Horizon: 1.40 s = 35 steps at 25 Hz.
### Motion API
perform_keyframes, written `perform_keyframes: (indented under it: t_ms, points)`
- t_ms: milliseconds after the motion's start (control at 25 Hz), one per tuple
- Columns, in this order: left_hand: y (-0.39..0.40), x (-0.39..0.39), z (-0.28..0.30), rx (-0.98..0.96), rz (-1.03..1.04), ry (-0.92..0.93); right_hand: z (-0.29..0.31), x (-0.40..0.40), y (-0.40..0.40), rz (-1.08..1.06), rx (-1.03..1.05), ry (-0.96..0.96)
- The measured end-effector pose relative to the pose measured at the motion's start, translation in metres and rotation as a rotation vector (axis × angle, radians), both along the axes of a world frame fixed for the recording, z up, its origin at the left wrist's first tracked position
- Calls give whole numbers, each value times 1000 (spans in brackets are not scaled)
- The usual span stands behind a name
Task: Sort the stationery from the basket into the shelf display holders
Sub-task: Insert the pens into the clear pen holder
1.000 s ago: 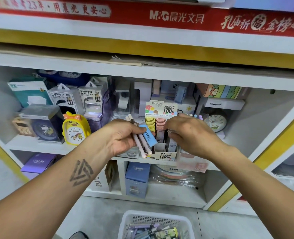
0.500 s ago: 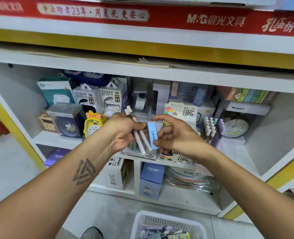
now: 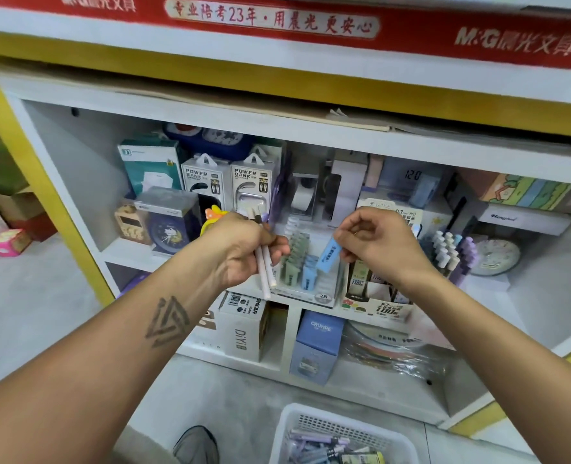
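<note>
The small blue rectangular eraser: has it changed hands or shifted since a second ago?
Yes. The small blue rectangular eraser left the left hand; the right hand now pinches it above the clear eraser display holder, left of the pencil-lead box.

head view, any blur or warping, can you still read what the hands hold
Head view: wide-angle bowing bends the shelf edges; motion blur smears the corners and small labels. The centre stays clear: left hand grips two pens, right hand pinches a blue eraser.

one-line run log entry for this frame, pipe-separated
left hand: holds two pens | right hand: pinches blue eraser above eraser holder | basket: still stocked
</note>
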State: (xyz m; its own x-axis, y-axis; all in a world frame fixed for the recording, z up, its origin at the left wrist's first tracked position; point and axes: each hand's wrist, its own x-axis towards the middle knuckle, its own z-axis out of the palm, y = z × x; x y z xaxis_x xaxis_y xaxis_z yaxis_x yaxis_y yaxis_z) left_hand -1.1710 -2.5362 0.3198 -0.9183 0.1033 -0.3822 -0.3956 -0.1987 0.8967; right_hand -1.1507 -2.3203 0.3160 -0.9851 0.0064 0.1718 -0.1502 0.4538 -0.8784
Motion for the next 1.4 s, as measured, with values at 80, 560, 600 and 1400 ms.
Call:
perform_keyframes:
  t_ms: [80, 560, 600, 1400]
  points:
    - [-2, 1, 0, -5, -5, 7, 3, -7, -1, -14, 44, 18]
    - [-13, 8, 6, 3, -46, -22, -8, -44, -7, -11, 822, 326]
    - [-13, 8, 8, 11, -56, -43, -12, -45, -11, 20, 821, 296]
    - [-8, 13, 8, 94, -235, -43, -13, -38, -32, 119, 736, 47]
